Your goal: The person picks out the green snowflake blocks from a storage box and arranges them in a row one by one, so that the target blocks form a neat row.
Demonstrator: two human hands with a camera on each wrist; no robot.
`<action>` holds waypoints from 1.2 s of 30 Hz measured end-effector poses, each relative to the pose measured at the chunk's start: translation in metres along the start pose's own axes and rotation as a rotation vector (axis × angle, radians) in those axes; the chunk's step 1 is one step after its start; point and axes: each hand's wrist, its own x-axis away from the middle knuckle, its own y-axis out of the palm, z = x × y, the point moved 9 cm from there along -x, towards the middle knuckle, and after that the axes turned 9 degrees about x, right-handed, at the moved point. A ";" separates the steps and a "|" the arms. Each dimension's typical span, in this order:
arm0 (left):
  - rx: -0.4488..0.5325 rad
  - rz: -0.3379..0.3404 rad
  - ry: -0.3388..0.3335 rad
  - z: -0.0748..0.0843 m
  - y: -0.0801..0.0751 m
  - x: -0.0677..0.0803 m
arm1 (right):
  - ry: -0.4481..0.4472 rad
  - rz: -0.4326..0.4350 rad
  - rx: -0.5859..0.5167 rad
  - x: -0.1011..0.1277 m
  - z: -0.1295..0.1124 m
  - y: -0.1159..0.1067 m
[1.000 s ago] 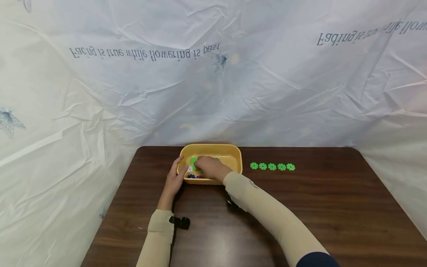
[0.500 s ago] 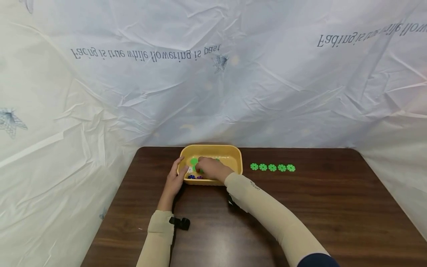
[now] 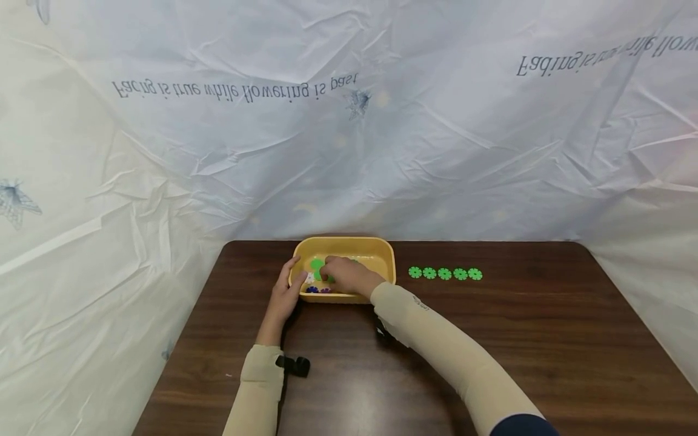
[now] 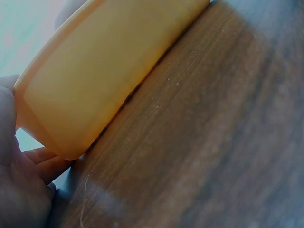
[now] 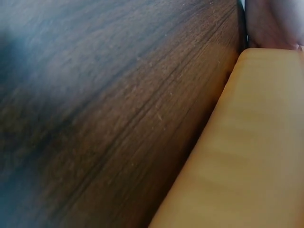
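Observation:
A yellow plastic bin (image 3: 345, 245) stands near the table's back edge. My left hand (image 3: 284, 295) holds its left end; the left wrist view shows the thumb at the rim and fingers (image 4: 50, 164) around the outside corner of the bin wall (image 4: 90, 80). My right hand (image 3: 350, 275) reaches down inside the bin, its fingers bent among green snowflake discs (image 3: 317, 264). Its fingertips are mostly hidden, so a disc between them cannot be made out. Around it lie a white disc (image 3: 310, 277), a dark blue disc (image 3: 312, 290) and a purple disc (image 3: 325, 290).
To the right of the bin, several green snowflake discs (image 3: 444, 274) lie in a straight row on the brown wooden table (image 3: 491, 339). A pale printed sheet (image 3: 425, 151) hangs close behind the table's back edge. Both forearms wear sleeves with black wrist straps.
The right hand has shifted only very slightly within the bin. The left hand, the bin and the row of green discs stay where they were.

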 end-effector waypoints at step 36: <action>-0.005 -0.050 -0.033 0.042 0.004 0.017 | -0.113 0.037 -0.121 0.070 0.020 -0.069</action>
